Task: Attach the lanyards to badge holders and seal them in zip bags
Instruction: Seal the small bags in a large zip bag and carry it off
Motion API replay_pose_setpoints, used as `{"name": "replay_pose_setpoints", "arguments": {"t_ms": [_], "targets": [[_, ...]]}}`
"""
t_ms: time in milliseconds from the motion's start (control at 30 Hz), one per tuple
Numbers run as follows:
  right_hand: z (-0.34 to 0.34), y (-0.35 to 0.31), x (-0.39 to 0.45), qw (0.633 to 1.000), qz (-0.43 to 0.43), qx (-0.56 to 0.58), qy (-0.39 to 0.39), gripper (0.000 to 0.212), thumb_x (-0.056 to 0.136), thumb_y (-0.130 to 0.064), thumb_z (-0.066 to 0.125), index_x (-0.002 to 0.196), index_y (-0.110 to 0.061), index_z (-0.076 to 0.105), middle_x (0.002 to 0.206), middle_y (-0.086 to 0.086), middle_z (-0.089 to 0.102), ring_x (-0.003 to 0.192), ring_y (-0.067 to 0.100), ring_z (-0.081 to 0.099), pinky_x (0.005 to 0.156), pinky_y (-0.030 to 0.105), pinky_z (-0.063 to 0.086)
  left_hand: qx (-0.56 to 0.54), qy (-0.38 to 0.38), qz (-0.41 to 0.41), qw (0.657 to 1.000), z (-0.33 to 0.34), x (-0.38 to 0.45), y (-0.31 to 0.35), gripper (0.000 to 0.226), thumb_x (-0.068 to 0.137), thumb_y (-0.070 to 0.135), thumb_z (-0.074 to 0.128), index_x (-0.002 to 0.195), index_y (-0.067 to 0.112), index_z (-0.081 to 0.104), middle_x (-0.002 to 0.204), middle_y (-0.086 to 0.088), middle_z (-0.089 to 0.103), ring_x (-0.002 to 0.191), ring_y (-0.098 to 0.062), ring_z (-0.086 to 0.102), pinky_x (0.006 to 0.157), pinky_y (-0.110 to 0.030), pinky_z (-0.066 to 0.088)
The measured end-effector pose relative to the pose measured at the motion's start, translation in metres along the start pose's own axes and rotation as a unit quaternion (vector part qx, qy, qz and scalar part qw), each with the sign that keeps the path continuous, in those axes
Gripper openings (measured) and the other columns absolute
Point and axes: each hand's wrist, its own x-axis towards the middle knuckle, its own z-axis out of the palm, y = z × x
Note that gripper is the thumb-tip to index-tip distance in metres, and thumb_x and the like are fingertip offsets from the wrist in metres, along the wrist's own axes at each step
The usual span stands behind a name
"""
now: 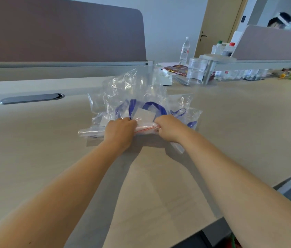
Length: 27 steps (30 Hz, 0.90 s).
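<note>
Two bare forearms are reaching forward over the pale wooden desk (230, 122), meeting at a heap of clear plastic in the middle of it. The left hand (120, 130) is curling its fingers down over the near edge of a clear zip bag (145, 127), gripping the strip with the red seal line. The right hand (168, 127) is pinching the same strip just beside it, with a short stretch of the red line showing between the two hands. The rest of the sealing strip is running out to the left past the left hand, lying flat on the desk.

Inside the bag, just beyond the knuckles, a blue lanyard (151, 105) is looping around a clear badge holder (144, 114) with a white card in it. Whether the lanyard is clipped to the holder cannot be told. More blue strap is showing at the right of the heap, and crumpled clear bags (132, 83) are billowing up behind.

Further back, an oval grey cable cover (32, 98) is sitting in the desk to the left, below a brown divider panel (60, 31). To the right are standing a clear plastic jar (195, 70) and a water bottle (184, 51). Beyond a second divider, a person's head (280, 21) is showing.
</note>
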Motion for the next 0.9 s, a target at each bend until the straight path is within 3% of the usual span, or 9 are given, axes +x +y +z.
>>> {"name": "replay_pose_setpoints", "arguments": {"t_ms": [100, 267, 367, 433, 567, 733, 900], "targets": [[-0.007, -0.003, -0.011, 0.999, 0.003, 0.006, 0.042, 0.033, 0.09, -0.005, 0.042, 0.061, -0.015, 0.029, 0.076, 0.009, 0.043, 0.079, 0.023, 0.043, 0.065, 0.027, 0.029, -0.012, 0.009, 0.009, 1.0, -0.01, 0.003, -0.002, 0.03, 0.087, 0.0, 0.042, 0.115, 0.009, 0.049, 0.119, -0.013, 0.058, 0.108, -0.035, 0.057, 0.077, -0.036, 0.04], [-0.015, -0.009, -0.028, 0.989, -0.012, -0.016, 0.144, 0.011, 0.091, -0.01, 0.038, 0.087, -0.013, 0.029, 0.1, 0.021, 0.059, 0.092, 0.038, 0.055, 0.066, 0.033, 0.027, -0.05, 0.026, 0.025, 0.998, -0.032, 0.004, -0.009, 0.026, 0.086, 0.003, 0.042, 0.112, 0.009, 0.043, 0.114, -0.016, 0.057, 0.104, -0.036, 0.056, 0.075, -0.039, 0.041], [-0.021, -0.011, -0.026, 0.989, -0.031, -0.022, 0.14, 0.025, 0.09, -0.035, 0.05, 0.091, -0.014, 0.036, 0.101, 0.016, 0.062, 0.094, 0.034, 0.057, 0.066, 0.03, 0.027, -0.066, 0.026, 0.049, 0.996, -0.04, 0.009, -0.013, 0.023, 0.087, 0.005, 0.044, 0.11, 0.007, 0.043, 0.114, -0.017, 0.056, 0.104, -0.036, 0.056, 0.08, -0.04, 0.043], [-0.025, -0.011, -0.015, 0.991, -0.024, -0.046, 0.121, 0.036, 0.085, -0.041, 0.057, 0.1, -0.012, 0.042, 0.104, 0.014, 0.062, 0.095, 0.033, 0.057, 0.067, 0.03, 0.03, -0.069, 0.015, 0.061, 0.996, -0.043, 0.018, -0.017, 0.032, 0.087, 0.004, 0.044, 0.119, 0.007, 0.041, 0.116, -0.016, 0.055, 0.107, -0.036, 0.055, 0.083, -0.041, 0.043], [-0.043, -0.001, 0.029, 0.98, -0.017, -0.142, 0.141, 0.033, 0.092, -0.027, 0.049, 0.119, -0.008, 0.045, 0.113, 0.016, 0.061, 0.102, 0.036, 0.058, 0.071, 0.032, 0.034, -0.063, 0.017, 0.076, 0.995, -0.051, 0.056, -0.028, 0.05, 0.089, 0.008, 0.045, 0.136, 0.012, 0.031, 0.123, -0.016, 0.054, 0.111, -0.035, 0.054, 0.086, -0.04, 0.042], [-0.086, 0.016, 0.086, 0.963, -0.031, -0.17, 0.207, 0.018, 0.092, -0.011, 0.046, 0.109, -0.008, 0.05, 0.103, 0.014, 0.064, 0.092, 0.034, 0.061, 0.064, 0.029, 0.034, -0.056, 0.049, 0.058, 0.996, -0.08, 0.117, -0.037, 0.027, 0.09, 0.006, 0.042, 0.116, 0.006, 0.044, 0.117, -0.018, 0.058, 0.106, -0.038, 0.056, 0.078, -0.039, 0.041], [-0.142, 0.022, 0.11, 0.967, -0.007, -0.148, 0.207, 0.017, 0.092, -0.007, 0.042, 0.107, -0.006, 0.05, 0.106, 0.014, 0.064, 0.102, 0.033, 0.06, 0.066, 0.031, 0.035, -0.061, 0.037, 0.084, 0.994, -0.131, 0.165, -0.038, 0.021, 0.089, 0.005, 0.044, 0.11, 0.007, 0.044, 0.107, -0.014, 0.06, 0.095, -0.035, 0.058, 0.066, -0.035, 0.037]]}}
